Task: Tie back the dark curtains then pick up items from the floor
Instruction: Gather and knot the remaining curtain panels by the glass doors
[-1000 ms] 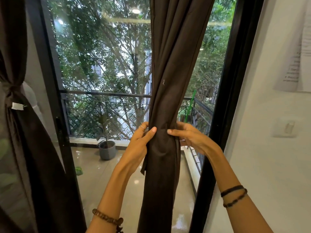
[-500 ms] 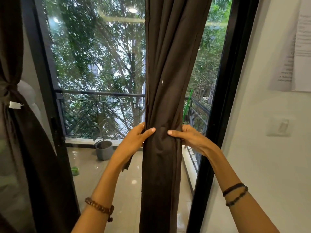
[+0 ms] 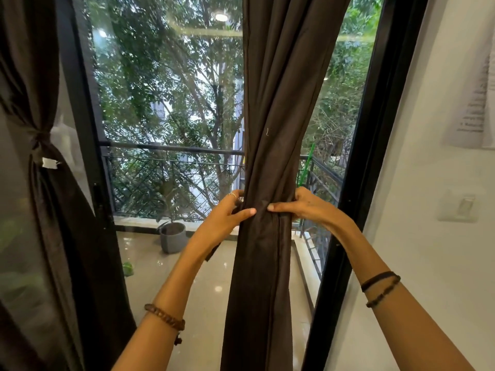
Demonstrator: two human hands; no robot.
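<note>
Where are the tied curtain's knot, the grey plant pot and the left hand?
Tied curtain's knot (image 3: 39, 137), head view, on the cinched band.
Grey plant pot (image 3: 173, 241), head view, on its side wall.
Left hand (image 3: 227, 218), head view, on its back.

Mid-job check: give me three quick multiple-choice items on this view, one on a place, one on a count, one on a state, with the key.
1. Where does the grey plant pot stand?
A. on the balcony floor, beyond the glass
B. on the railing
C. inside, against the white wall

2. How many bracelets circle the right wrist?
A. none
B. two
C. five

3. What state is the left-side curtain in?
A. hanging loose
B. taken down
C. already tied at its middle

Key: 1 A, it sits on the shiny tiles outside. 2 B, two dark bands show. 3 C, a knot cinches it, while the left hand and right hand grip the middle curtain.
</note>
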